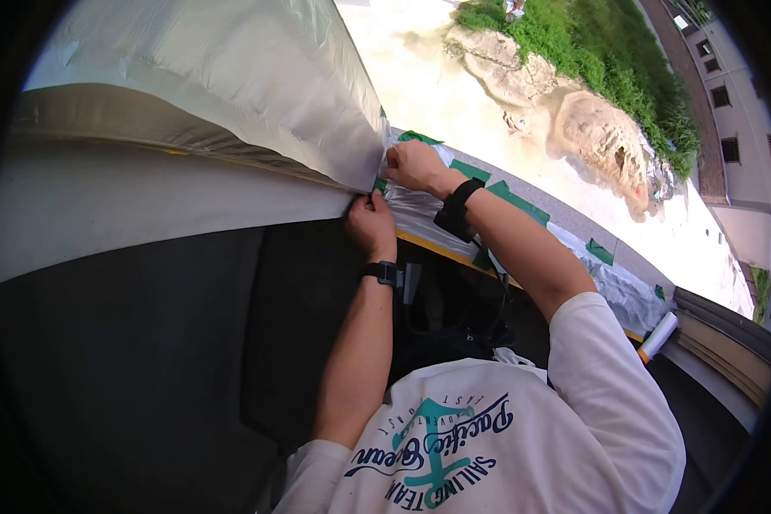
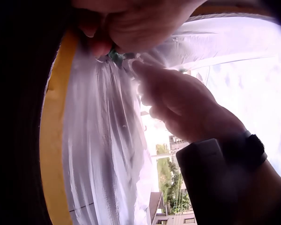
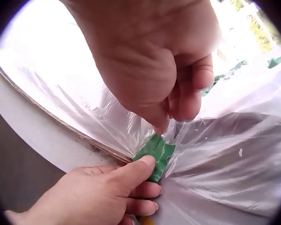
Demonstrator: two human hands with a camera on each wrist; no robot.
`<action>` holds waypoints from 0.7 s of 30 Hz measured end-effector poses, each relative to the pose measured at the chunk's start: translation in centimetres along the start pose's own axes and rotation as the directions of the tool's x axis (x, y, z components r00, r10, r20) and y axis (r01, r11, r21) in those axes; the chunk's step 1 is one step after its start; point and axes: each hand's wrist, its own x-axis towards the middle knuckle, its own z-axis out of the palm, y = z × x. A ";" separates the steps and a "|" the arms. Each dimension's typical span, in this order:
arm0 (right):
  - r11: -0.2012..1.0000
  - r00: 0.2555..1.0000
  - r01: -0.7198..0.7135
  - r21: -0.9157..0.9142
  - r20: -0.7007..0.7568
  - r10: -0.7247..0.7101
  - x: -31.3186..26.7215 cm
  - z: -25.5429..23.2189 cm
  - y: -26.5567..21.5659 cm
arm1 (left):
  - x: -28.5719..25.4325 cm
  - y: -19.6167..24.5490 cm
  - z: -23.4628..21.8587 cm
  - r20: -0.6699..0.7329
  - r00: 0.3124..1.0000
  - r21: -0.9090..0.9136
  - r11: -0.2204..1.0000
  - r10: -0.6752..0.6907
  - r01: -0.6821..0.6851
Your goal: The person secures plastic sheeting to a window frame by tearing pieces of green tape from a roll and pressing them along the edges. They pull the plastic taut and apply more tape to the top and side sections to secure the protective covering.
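Crinkled green tape (image 3: 165, 151) lies at the corner where sheets of clear plastic film (image 3: 225, 154) meet. On its lower part presses the thumb of the left hand (image 3: 103, 194), fingers curled beside the tape's edge. Just above, the right hand (image 3: 150, 61) pinches at the film by the tape's upper tip; its fingertips partly hide what they hold. From the head view, the left hand (image 1: 373, 224) is below the corner and the right hand (image 1: 420, 165) above it. In the left wrist view, the left hand (image 2: 140, 26) covers part of the tape, near the right hand (image 2: 178, 101).
Film (image 1: 231, 60) covers the panel at upper left. More green tape (image 1: 522, 206) and yellow tape (image 1: 437, 247) run along the sill, with a white roll (image 1: 658, 336) at its right end. Outside are sand piles (image 1: 595, 141), grass (image 1: 591, 60) and a building (image 1: 732, 103).
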 end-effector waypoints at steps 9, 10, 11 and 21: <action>0.996 1.000 -0.007 0.083 0.008 0.006 -5.5 -9.7 -0.9 | -0.2 -3.5 -0.5 0.242 0.964 -0.243 0.969 0.109 -0.048; 0.996 1.000 -0.013 0.090 -0.003 0.013 -6.7 -10.5 -1.0 | -0.9 -1.5 -2.8 0.257 0.961 -0.167 0.984 0.100 -0.058; 0.994 0.999 -0.039 0.098 0.006 0.038 -8.1 -11.6 -1.2 | -1.4 -0.1 -4.8 0.316 0.942 -0.134 0.988 0.110 -0.070; 0.842 0.877 -0.422 0.337 -0.085 0.474 -24.3 -14.0 1.1 | -8.7 8.7 -3.6 0.656 -0.055 -0.420 0.304 0.753 -0.855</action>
